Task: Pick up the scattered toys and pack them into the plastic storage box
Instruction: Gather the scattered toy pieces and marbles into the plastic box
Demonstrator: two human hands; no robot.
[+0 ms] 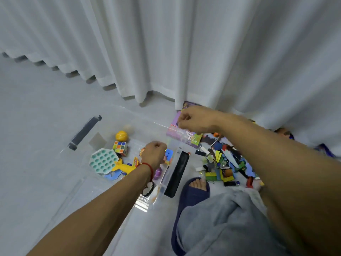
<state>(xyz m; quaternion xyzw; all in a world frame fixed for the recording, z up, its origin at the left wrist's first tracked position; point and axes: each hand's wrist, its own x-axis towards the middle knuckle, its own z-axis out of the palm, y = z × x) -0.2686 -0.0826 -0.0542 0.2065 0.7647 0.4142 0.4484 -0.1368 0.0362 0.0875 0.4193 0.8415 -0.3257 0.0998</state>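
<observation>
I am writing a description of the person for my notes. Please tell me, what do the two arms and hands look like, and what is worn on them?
Both forearms are bare, with no sleeves and no gloves. The left hand has a thin red string bracelet on its wrist, and just behind it a dark band, perhaps a watch or bracelet. The right hand and its wrist show nothing worn.

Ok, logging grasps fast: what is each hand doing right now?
Left hand: fingers curled, over the plastic storage box; whether it holds anything cannot be told.
Right hand: fingers curled above the purple box; contents cannot be told.
</observation>
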